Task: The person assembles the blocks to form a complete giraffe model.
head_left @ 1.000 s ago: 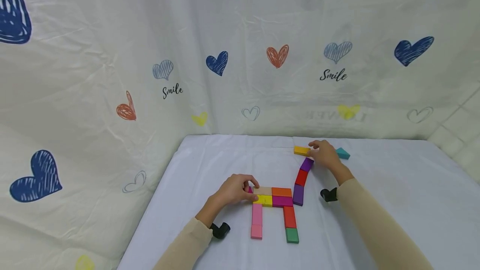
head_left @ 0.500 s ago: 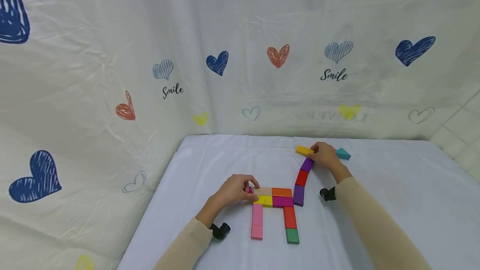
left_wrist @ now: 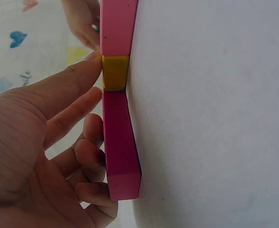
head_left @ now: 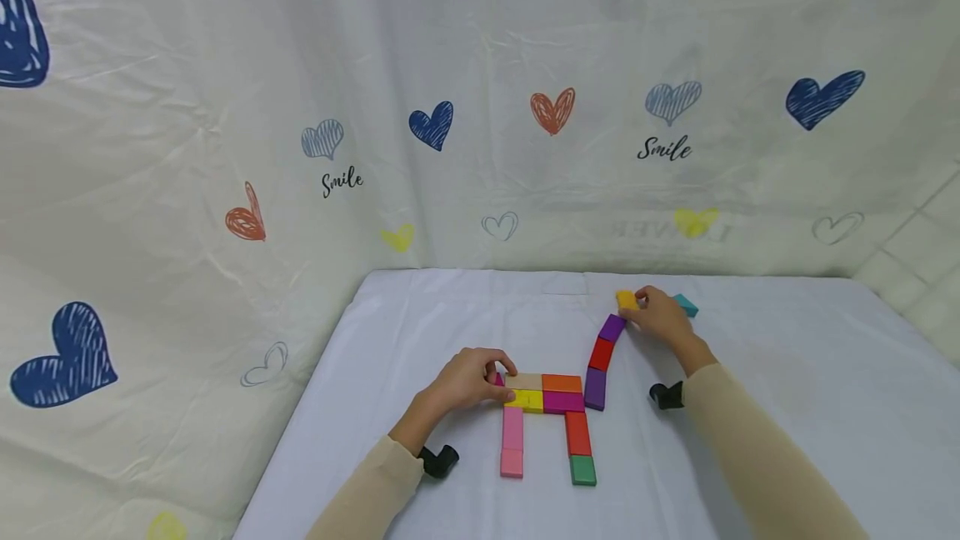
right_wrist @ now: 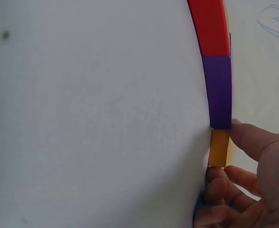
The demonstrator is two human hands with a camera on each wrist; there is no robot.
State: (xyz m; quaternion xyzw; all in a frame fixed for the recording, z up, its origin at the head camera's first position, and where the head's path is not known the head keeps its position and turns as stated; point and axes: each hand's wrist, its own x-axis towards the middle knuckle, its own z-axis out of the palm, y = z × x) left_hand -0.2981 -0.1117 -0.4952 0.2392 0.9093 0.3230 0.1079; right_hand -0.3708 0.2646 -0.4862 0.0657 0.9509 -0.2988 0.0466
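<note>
Flat coloured blocks lie joined on the table in the head view. My left hand (head_left: 471, 377) rests at their left end. Its thumb touches the yellow block (head_left: 528, 401), and its index fingertip is by the beige block (head_left: 525, 382). In the left wrist view, its other fingers lie loosely curved against a magenta block (left_wrist: 120, 142). At the back, my right hand (head_left: 663, 319) pinches a yellow-orange block (head_left: 627, 300) between thumb and fingers. In the right wrist view, that block sits against the end of a purple block (right_wrist: 219, 90); whether they touch is hard to tell.
A teal triangular block (head_left: 686, 305) lies just behind my right hand. Pink blocks (head_left: 513, 427) and a red block (head_left: 577, 433) with a green block (head_left: 582, 470) extend towards me. Another red block (head_left: 601, 353) stands in the curved row. A heart-printed curtain (head_left: 450, 190) hangs behind.
The yellow-orange block has moved right and turned from lying crosswise to nearly end-on beside the top purple block, held by my right hand. My left hand has stayed in place.
</note>
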